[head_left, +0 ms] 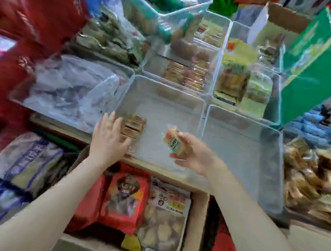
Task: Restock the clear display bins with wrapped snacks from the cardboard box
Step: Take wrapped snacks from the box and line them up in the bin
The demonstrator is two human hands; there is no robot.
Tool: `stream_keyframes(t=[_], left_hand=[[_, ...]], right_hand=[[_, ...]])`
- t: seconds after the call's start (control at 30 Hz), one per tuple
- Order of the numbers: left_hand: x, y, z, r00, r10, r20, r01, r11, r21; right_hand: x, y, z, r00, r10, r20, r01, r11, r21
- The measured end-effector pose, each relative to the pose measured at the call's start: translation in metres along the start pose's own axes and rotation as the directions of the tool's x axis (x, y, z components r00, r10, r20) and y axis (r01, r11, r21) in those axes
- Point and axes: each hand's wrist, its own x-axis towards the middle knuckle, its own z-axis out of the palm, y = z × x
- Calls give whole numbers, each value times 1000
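Note:
A clear display bin (pixel 163 100) sits in front of me, mostly bare inside. A short row of brown wrapped snacks (pixel 133 127) lies in its near left corner. My left hand (pixel 109 137) rests flat against that row with straight fingers. My right hand (pixel 190 152) holds a small stack of orange and white wrapped snacks (pixel 172 139) over the bin's near middle. Below the shelf edge stands the open cardboard box (pixel 195 220) with large snack bags inside.
A second clear bin (pixel 245 133) stands to the right. Further bins behind hold wrapped biscuits (pixel 188 72) and yellow packs (pixel 237 77). A bin of crumpled plastic (pixel 70 86) is at left, loose brown packets (pixel 314 175) at right, a green box (pixel 310 65) at the back right.

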Motion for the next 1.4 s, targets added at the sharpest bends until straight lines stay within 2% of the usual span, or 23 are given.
stream_keyframes(t=[0.13,0.27,0.37,0.53,0.6,0.7,0.83,1.03,1.13,1.2,1.27,1.33,1.4], left_hand=[[14,-40,1,1000,-21,20,21,999,33],[17,-47,10,1000,-10,10,10,1000,2],[18,-52,17,1000,-5,11,5,1000,16],[19,-53,21,1000,1,-12,0,1000,13],[19,-52,22,1000,-8,-18,8,1000,18],[19,-51,22,999,-6,-35,7,1000,30],[19,-53,24,999,-2,-33,3,999,40],[19,-51,12,997,-12,75,9,999,40],[16,-40,-6,987,-38,155,24,995,94],[14,-33,-21,979,-86,187,60,989,137],[-2,-6,-28,991,-10,136,-2,996,84],[-29,35,-30,987,132,88,-130,991,-29],[-67,89,-23,955,241,173,-216,964,-153]], right_hand=[[68,-25,45,993,-42,-113,29,993,-117],[134,-45,65,946,-133,-296,81,980,-181],[174,-47,68,919,-174,-354,65,952,-299],[214,-43,78,943,-195,-270,68,906,-418],[223,-41,82,948,-223,-226,64,832,-551],[235,-39,82,926,-297,-234,26,667,-744],[239,-37,90,935,-280,-220,-17,582,-813],[186,-30,78,952,-221,-210,-65,526,-848],[132,-22,64,947,-297,-123,28,458,-889],[92,-17,61,957,-289,-4,107,366,-924],[35,-7,47,954,-284,100,183,284,-941],[-23,9,23,925,-352,145,237,234,-943],[-78,31,-17,880,-454,140,255,203,-945]])
